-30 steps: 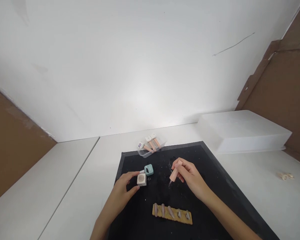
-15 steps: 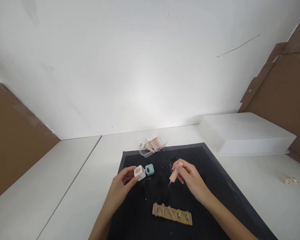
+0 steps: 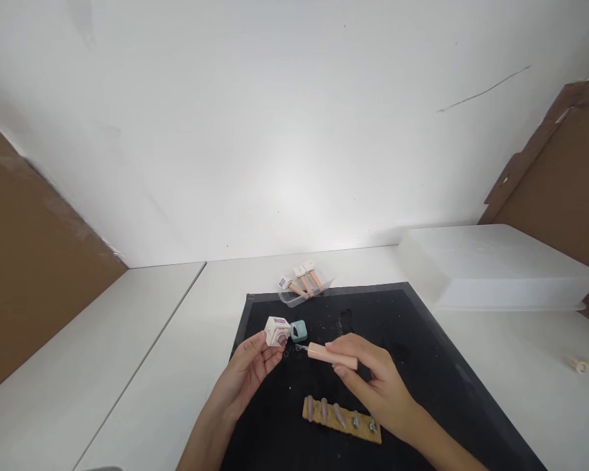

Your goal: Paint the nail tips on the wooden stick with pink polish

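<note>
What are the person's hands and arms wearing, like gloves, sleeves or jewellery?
The left hand and right hand are both ungloved, with no rings visible. The left forearm and right forearm show no sleeves, watch or bracelet down to the picture's lower edge; anything worn higher up is out of view.

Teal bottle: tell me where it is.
In the head view, the teal bottle sits on the left part of the black mat, just right of the white bottle in the left hand, nearer than the clear tray.
</note>
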